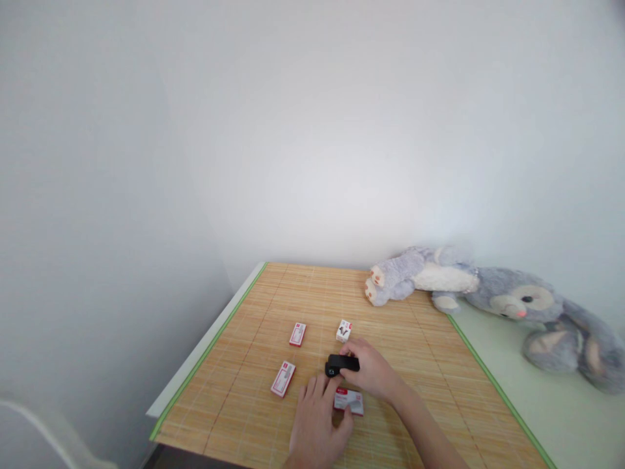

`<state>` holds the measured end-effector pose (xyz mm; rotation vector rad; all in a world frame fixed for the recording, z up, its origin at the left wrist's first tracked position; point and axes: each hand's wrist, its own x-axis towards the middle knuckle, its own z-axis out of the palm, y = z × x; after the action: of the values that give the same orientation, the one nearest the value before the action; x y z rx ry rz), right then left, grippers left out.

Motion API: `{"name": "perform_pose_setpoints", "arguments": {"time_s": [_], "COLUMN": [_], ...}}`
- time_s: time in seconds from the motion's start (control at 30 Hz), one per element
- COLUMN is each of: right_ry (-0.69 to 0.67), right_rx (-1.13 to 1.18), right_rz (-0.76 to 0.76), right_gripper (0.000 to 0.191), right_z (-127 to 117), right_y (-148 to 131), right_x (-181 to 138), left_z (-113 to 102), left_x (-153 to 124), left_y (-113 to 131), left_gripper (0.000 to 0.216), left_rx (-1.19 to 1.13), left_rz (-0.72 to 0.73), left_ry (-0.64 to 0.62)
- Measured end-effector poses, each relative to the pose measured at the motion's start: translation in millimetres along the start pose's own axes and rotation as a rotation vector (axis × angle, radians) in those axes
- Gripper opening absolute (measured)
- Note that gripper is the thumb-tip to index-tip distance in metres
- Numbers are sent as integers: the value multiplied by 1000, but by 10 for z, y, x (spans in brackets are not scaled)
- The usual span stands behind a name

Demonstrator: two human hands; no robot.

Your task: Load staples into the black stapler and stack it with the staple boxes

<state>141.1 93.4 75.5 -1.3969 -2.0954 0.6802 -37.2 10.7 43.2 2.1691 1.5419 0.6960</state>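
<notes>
A black stapler (344, 363) is gripped by my right hand (368, 371), with the fingers closed around its right end. My left hand (317, 417) rests on the bamboo mat, its fingers stretched forward and apart. Its index fingertip reaches close to the stapler's near side. Between that finger and the thumb lies a flat red, white and grey box (349, 401), and the thumb overlaps its near edge. A small white box with a dark picture on it (344, 331) sits just beyond the stapler.
Two flat white boxes with red edges, a nearer one (283, 379) and a farther one (297, 334), lie left of my hands. A grey plush rabbit (439, 277) stretches across the back right. The bamboo mat (254, 365) has green edging and covers much of the table.
</notes>
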Motion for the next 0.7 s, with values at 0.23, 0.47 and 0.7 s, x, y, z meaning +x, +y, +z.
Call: {"name": "perform_pose_setpoints", "arguments": {"time_s": [0.23,0.47,0.7], "right_ry": [112,222,323], "right_rx": [12,181,277], "right_rz": [132,307,368], "right_gripper": [20,43,52], "right_z": [-48,3,175], "right_y": [237,395,369], "right_x": [-243,-632,-799], "left_z": [37,59,-148], "left_x": [-31,11,144], "left_y": [-47,-40,-125], "left_gripper": [15,29,61], "left_rx": [-31,101,-59], "left_rz": [13,-151,-12], "left_ry": [29,153,-8]}}
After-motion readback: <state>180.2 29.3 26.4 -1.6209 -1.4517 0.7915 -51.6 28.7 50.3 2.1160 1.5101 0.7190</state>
